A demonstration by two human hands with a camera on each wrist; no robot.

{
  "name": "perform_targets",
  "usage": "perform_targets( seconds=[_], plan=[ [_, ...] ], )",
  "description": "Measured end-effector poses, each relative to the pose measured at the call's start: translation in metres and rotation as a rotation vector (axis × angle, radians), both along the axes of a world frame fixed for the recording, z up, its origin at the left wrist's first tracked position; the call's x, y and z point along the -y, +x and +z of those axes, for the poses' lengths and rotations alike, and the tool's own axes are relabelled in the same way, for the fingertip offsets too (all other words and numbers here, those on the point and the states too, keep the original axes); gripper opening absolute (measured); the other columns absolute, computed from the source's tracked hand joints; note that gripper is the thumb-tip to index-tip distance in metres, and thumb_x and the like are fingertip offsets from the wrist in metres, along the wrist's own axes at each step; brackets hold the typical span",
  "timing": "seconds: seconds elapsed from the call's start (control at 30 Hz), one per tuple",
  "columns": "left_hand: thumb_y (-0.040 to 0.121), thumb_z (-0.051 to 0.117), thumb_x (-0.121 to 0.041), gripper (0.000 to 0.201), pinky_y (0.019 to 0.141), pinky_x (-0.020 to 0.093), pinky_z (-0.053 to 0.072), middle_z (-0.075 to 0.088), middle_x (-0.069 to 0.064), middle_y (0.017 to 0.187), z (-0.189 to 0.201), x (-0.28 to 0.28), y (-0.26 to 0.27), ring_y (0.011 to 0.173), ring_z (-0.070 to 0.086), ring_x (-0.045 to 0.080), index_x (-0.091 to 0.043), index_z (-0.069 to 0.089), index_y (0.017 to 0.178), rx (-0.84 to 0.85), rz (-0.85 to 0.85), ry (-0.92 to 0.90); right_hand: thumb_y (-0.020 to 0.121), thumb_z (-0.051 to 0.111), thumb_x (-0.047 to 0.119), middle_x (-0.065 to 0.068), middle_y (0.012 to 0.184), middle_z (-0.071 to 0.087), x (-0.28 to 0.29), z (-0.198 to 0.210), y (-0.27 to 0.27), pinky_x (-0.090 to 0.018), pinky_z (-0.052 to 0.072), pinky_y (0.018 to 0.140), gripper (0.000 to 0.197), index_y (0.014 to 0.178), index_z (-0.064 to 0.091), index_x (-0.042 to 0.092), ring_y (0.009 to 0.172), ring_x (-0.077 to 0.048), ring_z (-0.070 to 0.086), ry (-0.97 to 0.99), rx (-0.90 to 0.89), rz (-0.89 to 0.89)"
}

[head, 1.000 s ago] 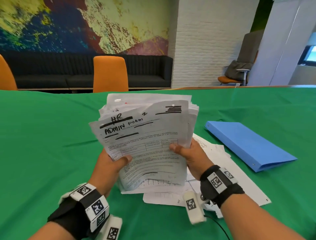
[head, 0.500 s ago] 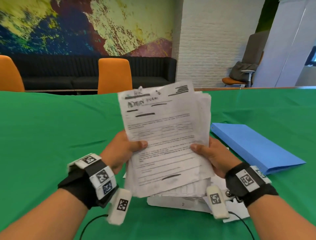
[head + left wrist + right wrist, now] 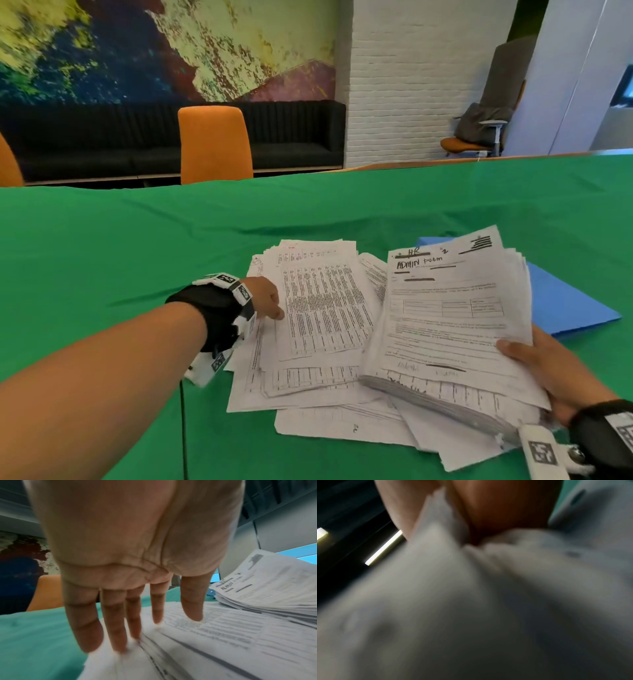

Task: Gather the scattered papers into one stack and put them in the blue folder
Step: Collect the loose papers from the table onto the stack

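Gathering step — right hand (image 3: pixel 548 373) grips the collected stack (image 3: pixel 452 329); left hand (image 3: pixel 263 298), fingers straight, touches loose papers (image 3: pixel 322 308). Next: slide these together — blue folder (image 3: pixel 561 301) shut, far right.

Head: looks forward and down over the counter (image 3: pixel 102 240) from the person's side.
Left wrist: close, along the left hand (image 3: pixel 130 555) toward the loose papers (image 3: pixel 214 635), shared with head view.
Right wrist: pressed against paper, blurred.
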State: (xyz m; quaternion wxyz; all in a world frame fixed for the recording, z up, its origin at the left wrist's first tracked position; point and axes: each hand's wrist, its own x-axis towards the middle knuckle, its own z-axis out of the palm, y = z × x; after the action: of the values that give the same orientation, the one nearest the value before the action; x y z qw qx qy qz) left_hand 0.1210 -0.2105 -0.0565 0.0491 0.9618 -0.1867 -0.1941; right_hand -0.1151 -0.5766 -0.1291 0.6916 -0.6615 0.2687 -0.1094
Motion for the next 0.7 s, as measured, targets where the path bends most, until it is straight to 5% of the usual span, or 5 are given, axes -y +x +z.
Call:
perform_targets(
  seconds=[0.1,0.27,0.43,0.6,0.7],
  plan=[
    [0.093,0.060,-0.052,0.063,0.090,0.030,0.047,0.055,0.009,0.140,-0.014,0.012,0.021,0.117,0.058,0.027,-0.008,0.052,0.138,0.109,0.064,0.050,0.098,0.054,0.000,-0.017,0.112,0.078,0.003,-0.005,0.001,-0.058,0.061,0.082,0.037,0.130,0.059,0.018,0.096,-0.044,0.076,0.053,-0.018,0.007],
    [0.090,0.067,-0.048,0.066,0.077,0.031,0.042,0.060,0.013,0.113,-0.025,0.034,0.036,0.092,0.054,0.024,0.003,0.055,0.129,0.055,0.325,-0.198,0.099,0.052,0.000,-0.018,0.114,0.077,0.004,-0.003,0.003,-0.070,0.051,0.095,0.036,0.126,0.061,0.022,0.101,-0.048,0.073,0.082,-0.039,0.045],
    [0.079,0.081,-0.042,0.081,0.106,0.042,0.044,0.050,0.016,0.146,-0.031,0.027,0.034,0.127,0.053,0.035,-0.003,0.047,0.141,-0.156,0.665,-0.656,0.099,0.052,0.000,-0.019,0.114,0.076,0.003,-0.002,0.001,-0.070,0.052,0.093,0.036,0.128,0.060,0.022,0.100,-0.048,0.074,0.074,-0.033,0.061],
    [0.083,0.078,-0.035,0.051,0.098,0.035,0.050,0.065,0.009,0.129,-0.035,0.022,0.017,0.113,0.063,0.031,-0.009,0.065,0.125,-0.112,0.445,-0.537,0.099,0.052,0.000,-0.017,0.111,0.078,0.001,0.000,-0.001,-0.056,0.064,0.073,0.036,0.129,0.060,0.019,0.094,-0.043,0.076,0.075,-0.015,0.046],
    [0.081,0.079,-0.014,0.036,0.074,0.028,0.051,0.071,0.006,0.110,-0.026,0.008,0.008,0.091,0.066,0.023,-0.008,0.066,0.114,-0.051,0.374,-0.607,0.099,0.055,0.003,-0.018,0.118,0.076,-0.003,0.009,-0.004,-0.069,0.056,0.087,0.036,0.130,0.060,0.019,0.097,-0.043,0.076,0.092,0.019,0.034]
  ],
)
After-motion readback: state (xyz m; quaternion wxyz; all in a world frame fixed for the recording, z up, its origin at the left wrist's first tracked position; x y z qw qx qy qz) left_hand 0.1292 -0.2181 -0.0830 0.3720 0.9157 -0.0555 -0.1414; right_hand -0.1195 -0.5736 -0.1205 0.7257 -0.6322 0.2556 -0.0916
